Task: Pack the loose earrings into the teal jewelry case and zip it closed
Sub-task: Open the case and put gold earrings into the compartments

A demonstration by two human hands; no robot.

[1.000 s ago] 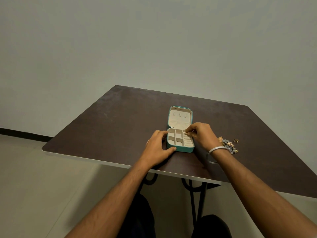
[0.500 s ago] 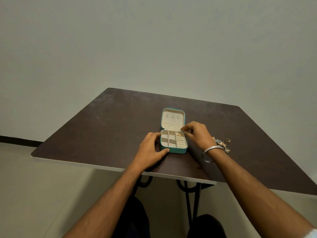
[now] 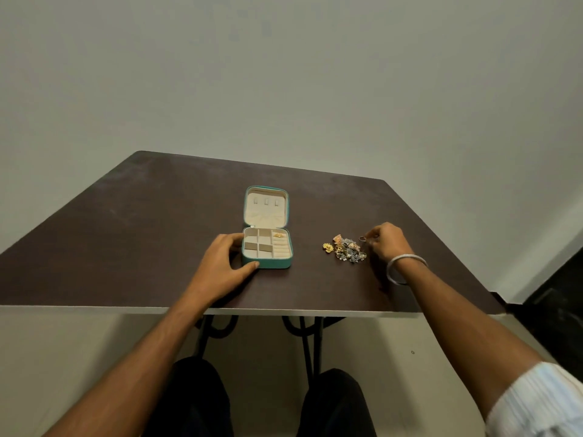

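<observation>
Both forearms are bare from wrist to past the elbow. The right wrist carries a plain silver bangle (image 3: pixel 405 267) — a smooth, thin metal ring, loose enough to hang a little away from the arm. Higher up the right arm, at the frame's lower right corner, a pale sleeve (image 3: pixel 536 405) with faint light-blue stripes is pushed or rolled up. The legs are covered in dark trousers (image 3: pixel 195 402) — black or close to it.

Open teal zip jewelry case (image 3: pixel 267 244) braced by left hand (image 3: pixel 224 265); right hand (image 3: pixel 386 241) pinching small ring-shaped earring (image 3: pixel 362 238) beside loose gold-and-silver earring pile (image 3: pixel 346 249) on dark brown table (image 3: pixel 132 228).
</observation>
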